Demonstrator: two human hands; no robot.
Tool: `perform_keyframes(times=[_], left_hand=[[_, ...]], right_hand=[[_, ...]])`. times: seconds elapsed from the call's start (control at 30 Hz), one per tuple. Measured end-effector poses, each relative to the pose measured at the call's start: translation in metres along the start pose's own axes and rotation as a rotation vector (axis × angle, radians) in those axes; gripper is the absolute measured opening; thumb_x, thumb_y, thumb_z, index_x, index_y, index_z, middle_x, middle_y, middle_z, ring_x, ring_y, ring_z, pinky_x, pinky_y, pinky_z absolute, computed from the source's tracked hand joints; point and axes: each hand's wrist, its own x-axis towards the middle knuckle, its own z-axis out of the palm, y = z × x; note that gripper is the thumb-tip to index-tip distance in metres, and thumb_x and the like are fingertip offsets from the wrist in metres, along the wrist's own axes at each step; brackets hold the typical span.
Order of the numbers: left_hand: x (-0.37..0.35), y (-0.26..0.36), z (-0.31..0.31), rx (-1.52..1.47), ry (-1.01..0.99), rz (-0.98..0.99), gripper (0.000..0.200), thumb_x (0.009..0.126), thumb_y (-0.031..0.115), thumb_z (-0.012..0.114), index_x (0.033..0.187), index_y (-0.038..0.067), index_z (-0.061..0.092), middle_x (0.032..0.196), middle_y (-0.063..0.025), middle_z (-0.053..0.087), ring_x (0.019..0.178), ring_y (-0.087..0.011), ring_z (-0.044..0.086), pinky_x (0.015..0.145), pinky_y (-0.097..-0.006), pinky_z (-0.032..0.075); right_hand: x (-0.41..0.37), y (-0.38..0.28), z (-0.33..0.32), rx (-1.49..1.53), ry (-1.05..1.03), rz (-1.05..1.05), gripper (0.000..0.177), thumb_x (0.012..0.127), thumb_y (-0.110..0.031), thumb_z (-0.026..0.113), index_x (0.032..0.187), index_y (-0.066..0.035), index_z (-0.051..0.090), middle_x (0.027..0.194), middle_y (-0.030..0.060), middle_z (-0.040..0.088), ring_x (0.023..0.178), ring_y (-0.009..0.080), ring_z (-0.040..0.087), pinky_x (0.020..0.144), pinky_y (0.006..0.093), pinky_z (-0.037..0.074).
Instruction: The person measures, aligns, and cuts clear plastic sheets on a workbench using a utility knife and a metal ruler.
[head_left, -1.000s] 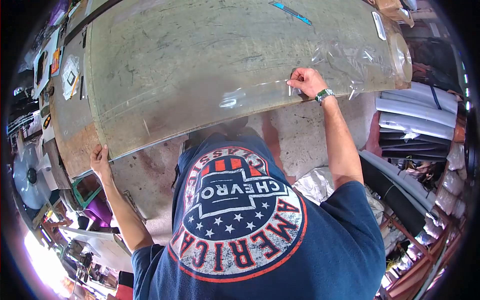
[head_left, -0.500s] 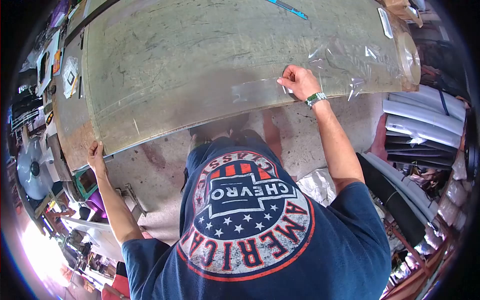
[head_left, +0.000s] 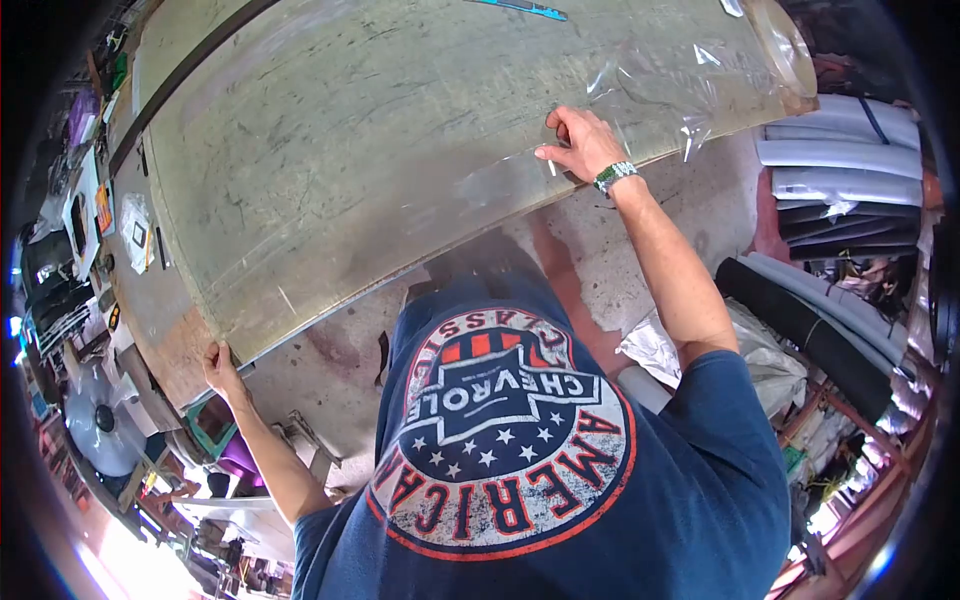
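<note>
Clear plastic film (head_left: pixel 470 185) lies along the front edge of a worn, greenish work table (head_left: pixel 400 90), and its right part is crumpled and shiny. At the table's near left corner, my left hand (head_left: pixel 226 374) is closed, thumb and fingers pinched at the edge of the film. My right hand (head_left: pixel 588 148) is just above the film near the front edge, with thumb and forefinger apart. A beaded bracelet (head_left: pixel 614 177) is on that wrist.
A blue cutter (head_left: pixel 520 8) lies at the far side of the table. A dark strip (head_left: pixel 190 75) crosses the left end, near small parts and a plastic bag (head_left: pixel 138 230). Rolls of material (head_left: pixel 845 185) are stacked at right. A fan (head_left: pixel 103 420) stands at left.
My right thumb and fingers, pinched together before, have spread apart. My left hand stays at the corner. The camera view has turned, so the table appears tilted and shifted.
</note>
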Motion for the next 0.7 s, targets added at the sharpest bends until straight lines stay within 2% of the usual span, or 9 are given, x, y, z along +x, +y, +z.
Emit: perform_keyframes(times=[0.2,0.33,0.43,0.47,0.5,0.57,0.63,0.67,0.7], left_hand=[[0.002,0.005,-0.004,0.132,0.012,-0.054,0.029,0.090,0.015,0.076,0.113,0.000,0.066,0.103,-0.0047,0.066,0.094,-0.0146,0.060,0.087,-0.0287,0.049],[-0.010,0.029,0.012,0.196,0.132,0.078,0.039,0.088,0.017,0.074,0.121,-0.002,0.063,0.110,-0.0112,0.066,0.099,-0.0207,0.062,0.090,-0.0351,0.050],[-0.040,0.112,0.083,0.658,0.560,0.461,0.049,0.088,0.017,0.075,0.128,-0.005,0.059,0.120,-0.0213,0.064,0.106,-0.0344,0.062,0.097,-0.0469,0.049],[-0.061,0.161,0.132,0.533,0.493,0.546,0.053,0.086,0.019,0.077,0.130,-0.005,0.058,0.123,-0.0232,0.063,0.112,-0.0353,0.060,0.101,-0.0491,0.048],[-0.111,0.247,0.185,0.272,0.191,0.341,0.053,0.085,0.022,0.079,0.129,-0.003,0.061,0.124,-0.0236,0.063,0.118,-0.0359,0.058,0.105,-0.0497,0.045],[-0.153,0.300,0.264,0.440,-0.281,0.786,0.040,0.086,0.020,0.079,0.123,0.010,0.071,0.139,-0.0135,0.062,0.133,-0.0325,0.053,0.113,-0.0468,0.040],[-0.189,0.322,0.343,0.058,-0.831,0.993,0.043,0.080,0.016,0.081,0.122,0.012,0.070,0.151,-0.0096,0.054,0.143,-0.0346,0.041,0.119,-0.0466,0.034],[-0.202,0.328,0.375,0.135,-0.891,1.142,0.044,0.080,0.014,0.082,0.122,0.015,0.070,0.156,-0.0067,0.049,0.147,-0.0347,0.038,0.121,-0.0479,0.032],[-0.209,0.327,0.402,0.133,-0.966,1.123,0.044,0.080,0.014,0.081,0.122,0.017,0.070,0.159,-0.0055,0.046,0.149,-0.0353,0.034,0.122,-0.0504,0.031]], right_hand=[[0.002,0.007,0.004,0.051,0.004,-0.033,0.045,0.076,-0.035,0.089,0.104,-0.010,0.063,0.089,0.0069,0.067,0.090,0.0289,0.064,0.081,0.0446,0.050],[0.004,0.010,0.005,0.027,0.014,-0.066,0.048,0.076,-0.034,0.091,0.105,-0.009,0.062,0.089,0.0072,0.064,0.084,0.0263,0.062,0.075,0.0408,0.052],[0.006,0.016,0.007,0.014,0.053,-0.105,0.049,0.076,-0.036,0.090,0.105,-0.010,0.062,0.088,0.0062,0.063,0.085,0.0256,0.062,0.077,0.0419,0.051],[0.004,0.016,0.010,0.011,0.051,-0.103,0.049,0.076,-0.037,0.090,0.106,-0.010,0.062,0.088,0.0060,0.063,0.085,0.0254,0.062,0.077,0.0420,0.051],[0.002,0.014,0.008,0.002,0.036,-0.085,0.049,0.077,-0.037,0.089,0.107,-0.011,0.062,0.089,0.0053,0.064,0.086,0.0247,0.062,0.079,0.0421,0.051],[-0.002,0.014,0.009,0.027,0.030,-0.064,0.049,0.077,-0.038,0.089,0.107,-0.011,0.062,0.089,0.0047,0.064,0.086,0.0243,0.062,0.080,0.0417,0.050],[0.004,0.014,0.009,0.047,0.032,-0.063,0.049,0.077,-0.038,0.089,0.109,-0.012,0.062,0.092,0.0049,0.065,0.091,0.0257,0.063,0.082,0.0431,0.048],[0.003,0.015,0.010,0.060,0.030,-0.059,0.049,0.077,-0.037,0.088,0.110,-0.012,0.062,0.094,0.0054,0.066,0.095,0.0273,0.063,0.084,0.0446,0.046],[0.000,0.016,0.011,0.074,0.026,-0.051,0.049,0.077,-0.036,0.088,0.112,-0.013,0.062,0.096,0.0059,0.066,0.099,0.0289,0.064,0.087,0.0462,0.044]])
